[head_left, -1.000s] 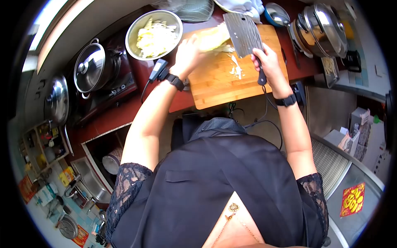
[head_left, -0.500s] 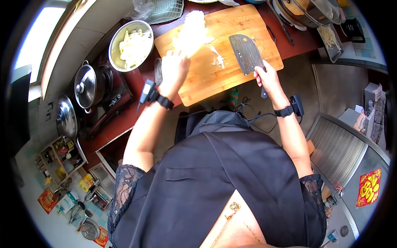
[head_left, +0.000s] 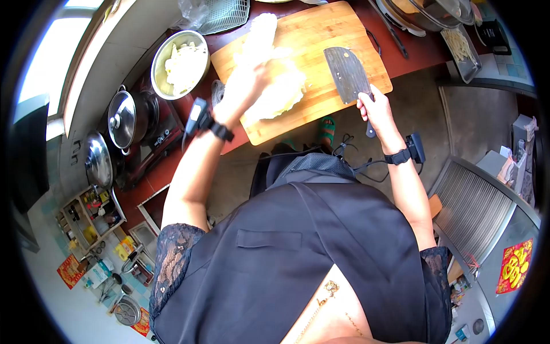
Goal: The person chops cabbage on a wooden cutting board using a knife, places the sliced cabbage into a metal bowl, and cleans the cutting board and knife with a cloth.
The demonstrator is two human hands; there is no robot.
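Two hands of ours were over or beside the wooden cutting board, well apart from each other. We had our right hand closed around the handle of the cleaver, its broad dark blade over the right part of the board, a few pale specks on the metal. We held our left hand over the left part, at the pale vegetable, which lay spread towards the board's near left edge. Blur and glare covered our left fingers, so we could not tell whether they were gripping it or only resting there. Farther back, near that hand, lay another pale piece.

To the left of the board we had a metal bowl holding pale cut pieces. Beyond it stood a lidded pot on a dark cooker. A mesh basket sat behind the bowl and board, and to our far right a tray held thin pale strips. The board lay on our red table.
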